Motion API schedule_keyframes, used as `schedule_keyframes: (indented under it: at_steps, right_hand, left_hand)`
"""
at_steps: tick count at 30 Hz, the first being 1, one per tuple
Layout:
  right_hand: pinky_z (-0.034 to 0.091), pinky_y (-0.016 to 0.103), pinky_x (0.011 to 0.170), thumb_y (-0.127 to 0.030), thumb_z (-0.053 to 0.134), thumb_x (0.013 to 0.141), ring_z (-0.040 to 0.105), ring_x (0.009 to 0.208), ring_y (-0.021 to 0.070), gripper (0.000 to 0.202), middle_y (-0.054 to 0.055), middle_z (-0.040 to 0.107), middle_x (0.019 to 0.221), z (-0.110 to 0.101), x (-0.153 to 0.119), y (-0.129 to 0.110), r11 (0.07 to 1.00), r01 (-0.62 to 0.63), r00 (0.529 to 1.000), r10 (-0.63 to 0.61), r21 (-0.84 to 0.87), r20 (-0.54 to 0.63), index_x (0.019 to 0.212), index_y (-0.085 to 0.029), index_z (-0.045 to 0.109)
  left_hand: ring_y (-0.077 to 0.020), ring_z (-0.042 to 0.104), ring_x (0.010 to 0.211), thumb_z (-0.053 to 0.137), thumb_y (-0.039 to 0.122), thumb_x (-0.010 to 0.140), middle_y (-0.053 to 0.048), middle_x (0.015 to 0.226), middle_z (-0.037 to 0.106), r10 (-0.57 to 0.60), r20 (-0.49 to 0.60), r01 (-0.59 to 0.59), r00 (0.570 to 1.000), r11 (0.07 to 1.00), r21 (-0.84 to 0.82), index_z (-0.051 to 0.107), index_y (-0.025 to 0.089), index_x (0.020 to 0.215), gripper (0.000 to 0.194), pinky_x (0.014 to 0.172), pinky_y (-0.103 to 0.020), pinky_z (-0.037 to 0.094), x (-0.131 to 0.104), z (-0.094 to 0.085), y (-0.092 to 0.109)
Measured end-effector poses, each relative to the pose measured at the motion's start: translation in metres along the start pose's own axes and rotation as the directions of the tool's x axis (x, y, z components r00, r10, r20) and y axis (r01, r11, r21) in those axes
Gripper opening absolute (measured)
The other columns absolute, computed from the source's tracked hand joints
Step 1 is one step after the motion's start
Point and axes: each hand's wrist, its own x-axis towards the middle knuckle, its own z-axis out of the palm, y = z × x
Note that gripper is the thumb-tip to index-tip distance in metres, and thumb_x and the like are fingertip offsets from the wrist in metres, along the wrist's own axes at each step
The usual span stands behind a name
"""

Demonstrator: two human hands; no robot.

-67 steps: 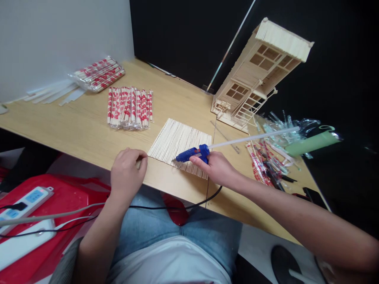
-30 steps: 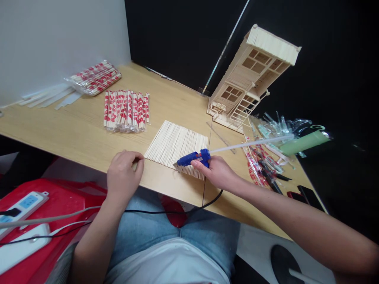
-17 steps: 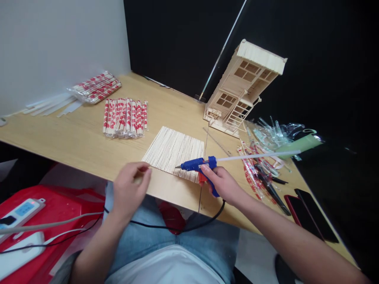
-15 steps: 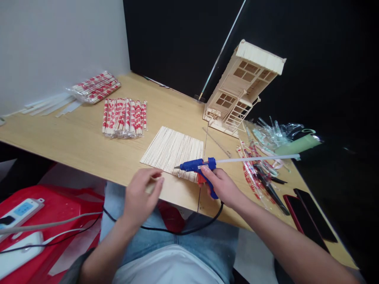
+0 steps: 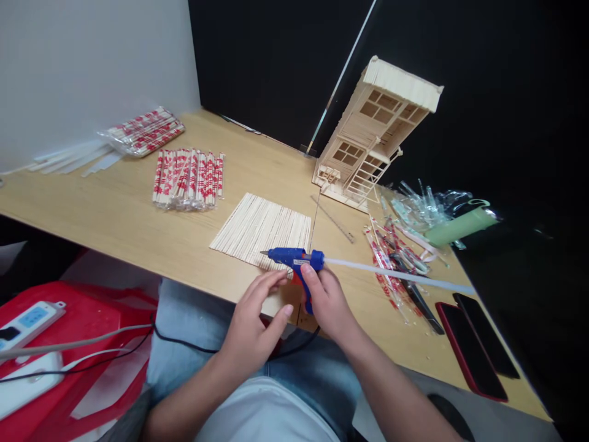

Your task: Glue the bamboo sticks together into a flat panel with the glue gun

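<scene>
My right hand (image 5: 327, 301) is wrapped round the handle of a blue hot glue gun (image 5: 291, 256), its nozzle pointing left. A long white glue stick (image 5: 396, 273) runs out of the gun's back end to the right. Under the nozzle, a panel of pale wooden sticks (image 5: 257, 227) lies flat on the table, side by side in a slanted shape. My left hand (image 5: 257, 319) is just left of the gun's handle, thumb and fingers apart, with nothing seen in it. Its fingertips come close to the trigger; whether they touch it I cannot tell.
A stick-built model house (image 5: 368, 135) stands at the back. Wrapped chopsticks (image 5: 188, 179) and another bag of them (image 5: 142, 132) lie to the left. A ruler (image 5: 334, 220), a green tube (image 5: 460, 226), torn wrappers (image 5: 384, 264) and two phones (image 5: 472, 350) are rightward. A power strip (image 5: 32, 322) rests on a red stool (image 5: 110, 319).
My left hand has moved right, up beside the glue gun. The gun has shifted slightly left in my right hand, and its glue stick now slants down to the right.
</scene>
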Motion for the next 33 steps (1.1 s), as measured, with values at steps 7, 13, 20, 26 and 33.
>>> schedule_keyframes:
  at_steps: [7,13,20,26,33]
  right_hand:
    - [0.048,0.029,0.052,-0.064,0.055,0.096,0.059,0.051,0.0184,0.047,0.000,0.062,0.057,0.008,-0.012,0.010,0.983,-0.092,0.988,0.110,0.158,-0.108,0.085,-0.020,0.069]
    - [0.055,0.033,0.091,-0.055,0.058,0.095,0.072,0.101,0.0242,0.042,0.008,0.078,0.105,0.022,-0.012,0.012,0.978,0.012,0.974,0.035,0.208,-0.226,0.102,-0.018,0.075]
    - [0.059,0.032,0.076,-0.061,0.058,0.093,0.074,0.087,0.0242,0.050,0.009,0.079,0.092,0.034,-0.013,0.004,0.942,-0.059,0.983,0.112,0.330,-0.145,0.096,-0.016,0.078]
    - [0.055,0.026,0.063,-0.061,0.055,0.095,0.070,0.073,0.0191,0.052,0.006,0.074,0.079,0.033,-0.013,0.004,0.960,-0.076,0.979,0.124,0.271,-0.164,0.091,-0.014,0.078]
    - [0.048,0.025,0.051,-0.070,0.059,0.088,0.063,0.061,0.0174,0.059,0.005,0.071,0.071,0.033,-0.012,0.008,0.929,-0.193,0.949,0.258,0.316,-0.181,0.085,-0.014,0.076]
  left_hand:
    - [-0.0241,0.055,0.134,0.069,0.033,0.094,-0.010,0.139,0.060,-0.325,0.032,0.293,0.945,0.801,-0.523,0.054,0.027,0.134,0.044,0.115,-0.041,0.048,-0.013,0.023,0.001]
    - [-0.0271,0.057,0.130,0.072,0.036,0.091,-0.013,0.143,0.056,-0.354,0.077,0.347,0.932,0.809,-0.474,0.048,0.026,0.142,0.057,0.114,-0.046,0.046,-0.016,0.026,0.002]
    - [-0.0273,0.057,0.127,0.069,0.035,0.092,-0.014,0.147,0.053,-0.349,0.079,0.348,0.934,0.834,-0.429,0.043,0.026,0.149,0.063,0.110,-0.045,0.048,-0.017,0.025,0.002]
    - [-0.0272,0.054,0.131,0.067,0.036,0.095,-0.013,0.152,0.049,-0.310,0.095,0.321,0.946,0.860,-0.396,0.040,0.028,0.156,0.067,0.112,-0.043,0.048,-0.015,0.023,0.000]
    - [-0.0296,0.052,0.136,0.066,0.031,0.095,-0.014,0.155,0.047,-0.249,0.126,0.274,0.960,0.928,-0.253,0.029,0.030,0.161,0.076,0.113,-0.047,0.047,-0.019,0.019,0.002]
